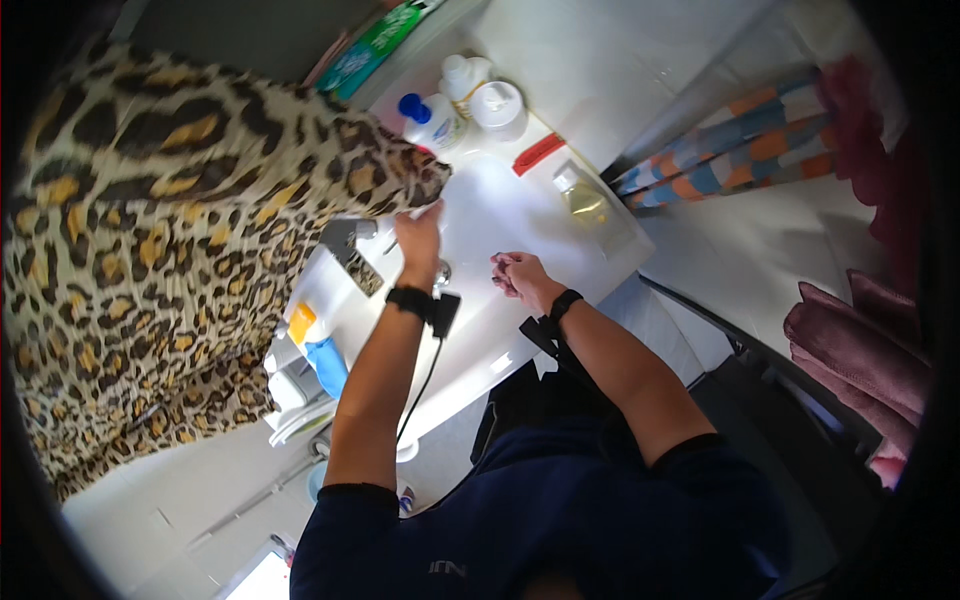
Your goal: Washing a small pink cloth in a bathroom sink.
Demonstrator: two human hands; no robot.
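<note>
My left hand (418, 240) pinches the lower corner of a leopard-print cloth (190, 170) that hangs across the left side, above the sink. My right hand (519, 276) is over the white basin (480, 210) with its fingers curled; whether anything is inside them is unclear. A chrome drain fitting (443, 275) shows beside my left wrist. A faucet (365, 229) and a patterned dark ledge or dish (350, 260) are partly hidden at the basin's left. Black straps with small devices and a cable sit on my wrists.
Bottles (430, 125), a white tub (498, 110), a red comb-like item (539, 153) and a yellow-liquid bottle (585, 208) line the back and right rim. Blue (325, 365) and orange (300, 322) items sit front-left. Checked cloth (730, 150) and maroon towels (855, 350) hang right.
</note>
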